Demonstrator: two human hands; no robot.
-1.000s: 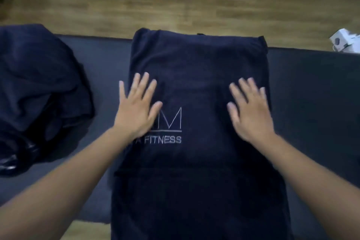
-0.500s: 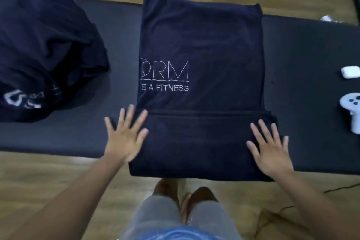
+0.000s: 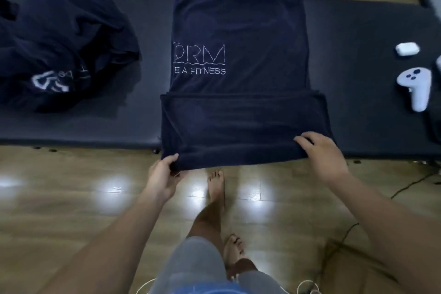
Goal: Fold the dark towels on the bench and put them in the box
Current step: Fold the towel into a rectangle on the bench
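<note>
Corners of the near hem are in hand. The dark towel lies lengthwise across the middle of the worktop, running from 12 o'clock down to 6 o'clock, logo up. Its near end is doubled back into a band that overhangs the worktop's front edge. My left grip pinches the corner at 7 o'clock, thumb on top and fingers tucked under the cloth. My right grip sits on the corner at 5 o'clock with fingers curled onto the fold. I take it to be gripping, though the thumb is hidden beneath.

I judge this to be the lengthwise fold of this towel, not yet carried over. The next move calls for lifting both corners together, keeping the edge taut and level, and carrying it toward 12 o'clock so the layers land square. If one side leads, the band will skew.

A heap of unfolded towels sits at 9 o'clock on the worktop, so most of the task lies ahead. A white controller and a small white case rest at 3 o'clock, well apart from the cloth. I cannot pick out the box with any certainty.
</note>
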